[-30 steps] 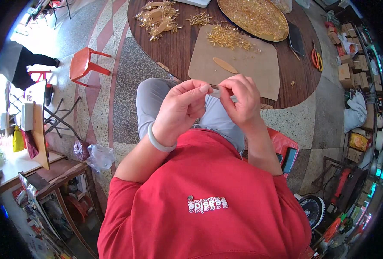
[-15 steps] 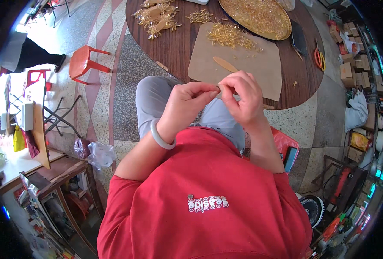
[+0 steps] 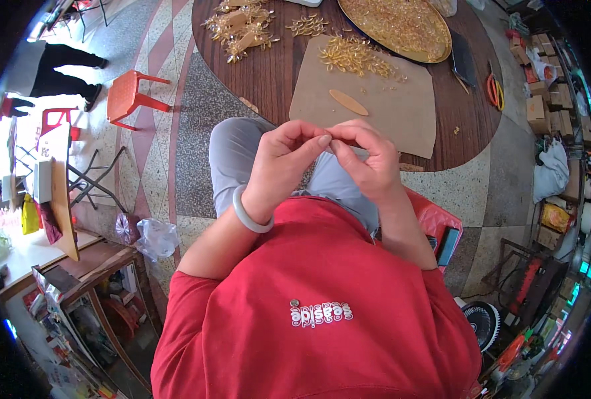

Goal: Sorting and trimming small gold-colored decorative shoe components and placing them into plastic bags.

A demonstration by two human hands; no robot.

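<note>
Over my lap, close to the table's near edge, my left hand [image 3: 281,159] and my right hand [image 3: 369,159] meet at the fingertips. Both are closed in a pinch, thumbs against index fingers; whatever sits between them is too small and too covered to name. Beyond my hands a flat tan pointed-oval piece [image 3: 348,102] lies on a sheet of brown paper [image 3: 402,120]. At the paper's far side is a loose heap of small golden, shiny petal-like pieces [image 3: 355,54]. A pale ring-shaped bangle circles my left wrist.
The round dark wood table [image 3: 269,86] also bears a gold-coloured tray [image 3: 446,50] of clear golden bits, a cluster of tan and golden pieces [image 3: 239,30], a dark flat object [image 3: 462,60] and orange-handled scissors [image 3: 494,92]. A red stool [image 3: 124,96] stands left; someone walks behind it.
My hands have shifted slightly, fingertips still together, uncovering the whole tan oval on the paper. At the far left the walking person's legs have moved apart.
</note>
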